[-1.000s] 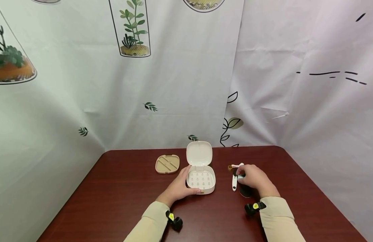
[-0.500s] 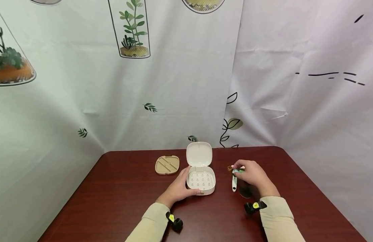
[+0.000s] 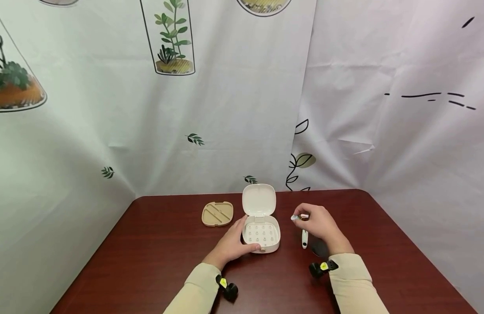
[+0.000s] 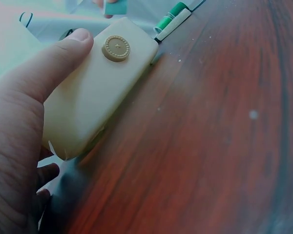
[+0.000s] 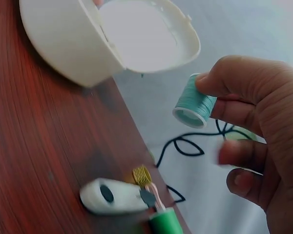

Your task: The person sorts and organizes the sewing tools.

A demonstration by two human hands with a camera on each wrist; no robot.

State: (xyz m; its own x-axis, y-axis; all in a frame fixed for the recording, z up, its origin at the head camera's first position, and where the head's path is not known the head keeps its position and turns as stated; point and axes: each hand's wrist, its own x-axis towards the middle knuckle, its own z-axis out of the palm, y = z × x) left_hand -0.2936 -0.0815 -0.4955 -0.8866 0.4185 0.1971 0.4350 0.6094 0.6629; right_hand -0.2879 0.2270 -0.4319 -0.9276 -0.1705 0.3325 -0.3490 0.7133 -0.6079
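Observation:
An open white sewing box (image 3: 270, 248) stands on the table with its lid (image 3: 259, 199) raised; rows of small pegs show inside. My left hand (image 3: 231, 245) grips its left side, the thumb lying on the front by a round gold button (image 4: 116, 48). My right hand (image 3: 317, 222) pinches a teal thread spool (image 5: 193, 102) between thumb and fingers, held up off the table to the right of the box. Below that hand lie white thread snips (image 5: 115, 197), a gold thimble (image 5: 141, 175) and a green thread spool (image 5: 167, 222).
A tan divided tray (image 3: 217, 213) lies behind and left of the box. Near my right wrist is a dark round thing (image 3: 319, 248), hard to make out. The brown table (image 3: 167, 261) ends at a printed white cloth (image 3: 242, 109).
My right hand has lifted the teal spool from among the small items and moved it left, towards the box. My left hand keeps its place on the box.

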